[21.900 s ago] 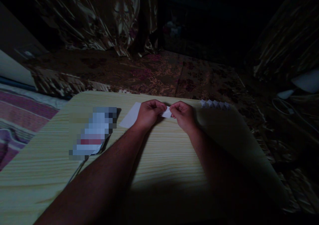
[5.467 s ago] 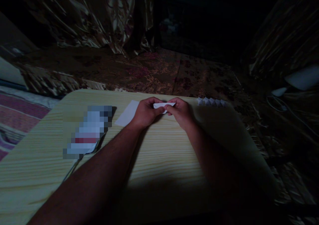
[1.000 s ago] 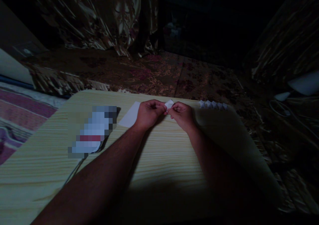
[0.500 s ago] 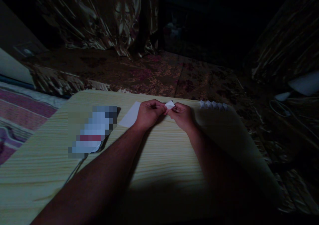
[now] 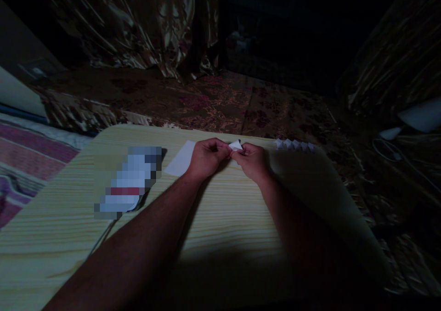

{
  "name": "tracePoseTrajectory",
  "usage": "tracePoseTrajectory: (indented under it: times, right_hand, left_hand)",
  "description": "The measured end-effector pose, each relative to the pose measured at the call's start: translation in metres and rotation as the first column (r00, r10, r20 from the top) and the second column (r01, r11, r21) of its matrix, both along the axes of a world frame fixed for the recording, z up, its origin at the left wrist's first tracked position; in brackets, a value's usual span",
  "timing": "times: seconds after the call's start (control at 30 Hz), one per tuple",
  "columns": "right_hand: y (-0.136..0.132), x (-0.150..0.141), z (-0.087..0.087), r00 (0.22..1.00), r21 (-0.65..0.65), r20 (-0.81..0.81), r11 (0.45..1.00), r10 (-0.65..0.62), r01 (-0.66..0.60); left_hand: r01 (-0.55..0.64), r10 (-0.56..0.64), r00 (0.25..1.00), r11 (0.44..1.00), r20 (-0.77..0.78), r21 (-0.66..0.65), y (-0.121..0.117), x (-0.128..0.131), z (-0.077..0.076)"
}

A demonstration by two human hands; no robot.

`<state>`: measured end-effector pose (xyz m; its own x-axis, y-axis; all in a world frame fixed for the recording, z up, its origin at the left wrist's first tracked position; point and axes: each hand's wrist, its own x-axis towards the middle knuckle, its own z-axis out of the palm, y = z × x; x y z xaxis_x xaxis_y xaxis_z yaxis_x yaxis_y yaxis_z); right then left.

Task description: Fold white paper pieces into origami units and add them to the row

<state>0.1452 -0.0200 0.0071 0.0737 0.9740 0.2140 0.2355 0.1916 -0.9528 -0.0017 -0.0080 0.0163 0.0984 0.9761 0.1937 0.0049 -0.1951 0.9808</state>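
Observation:
A small piece of folded white paper [image 5: 235,144] is pinched between my two hands, just above the far part of the table. My left hand [image 5: 207,157] grips its left side with thumb and fingers closed. From the right, my right hand [image 5: 253,158] presses its lower edge with the thumb and fingertips. The fingers hide part of the paper. Beside my left hand lies a flat white paper sheet [image 5: 179,159], partly covered by that hand. To the right, several small folded paper stars [image 5: 294,144] stand in a row along the table's far edge.
The pale wood-grain table [image 5: 220,228] has rounded corners. On its left side lies a pixelated, phone-like object [image 5: 129,178] with a cable [image 5: 99,240] running toward me. Patterned dark cloth [image 5: 220,102] hangs beyond the table. A white lamp-like object [image 5: 422,115] is at the right.
Some seconds ago the paper was a wider folded strip; now it is a compact piece. In the last second its visible face has tilted and narrowed slightly, with both hands staying nearly in place.

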Motion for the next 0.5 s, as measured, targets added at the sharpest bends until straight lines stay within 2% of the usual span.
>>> tracePoseTrajectory:
  times: [0.3,0.5]
  right_hand:
    - [-0.0001,0.0009,0.0000,0.998,-0.008,0.062,1.000,0.005,-0.005]
    - [0.0023,-0.0014,-0.0024,0.999,-0.006,0.033,1.000,0.027,-0.026]
  left_hand:
    - [-0.026,0.026,1.000,1.000,0.007,0.012,0.0010,0.0004,-0.0030]
    - [-0.081,0.082,0.997,0.996,-0.001,0.041,0.0019,-0.0002,-0.0040]
